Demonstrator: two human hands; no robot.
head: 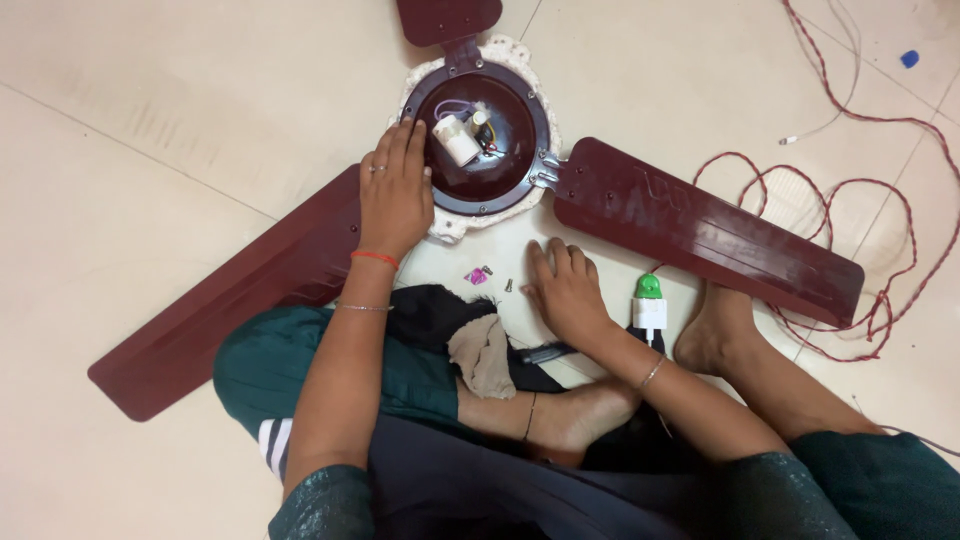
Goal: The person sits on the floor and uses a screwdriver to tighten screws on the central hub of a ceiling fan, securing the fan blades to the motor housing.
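We sit cross-legged on the tiled floor (150, 130) with a dark red ceiling fan (480, 140) lying open side up in front of our knees, near the far edge of the floor that shows in the view.

Left hand (393, 190): laid flat, palm down, fingers together, on the left rim of the round motor housing (510, 165). It grips nothing; we judge it is there to press the fan down and stop it turning.

Right hand (565, 290): palm down on the floor between our lap and the housing, fingers loosely spread and slightly curled. It closes on nothing that we can see. Just beside its fingertips lie a few small screws (490, 272) and a tiny pink piece (474, 277), probably kept close so they do not scatter.

Fan: three flat blades. One (700, 230) runs toward the right, one (230, 310) toward the near left and under our left forearm, and one (447, 18) is cut off by the top edge of the view. The open housing shows a white cylindrical part (455, 140) and some thin coloured wires (483, 130). A pale cloth pad (455, 225) lies under the housing, likely to cushion it.

Also noted: a white plug with a green top (649, 305) just beside the right wrist, a twisted red cord (880, 200) looped over the right part of the floor, and a small blue object (909, 58) toward the far right corner.
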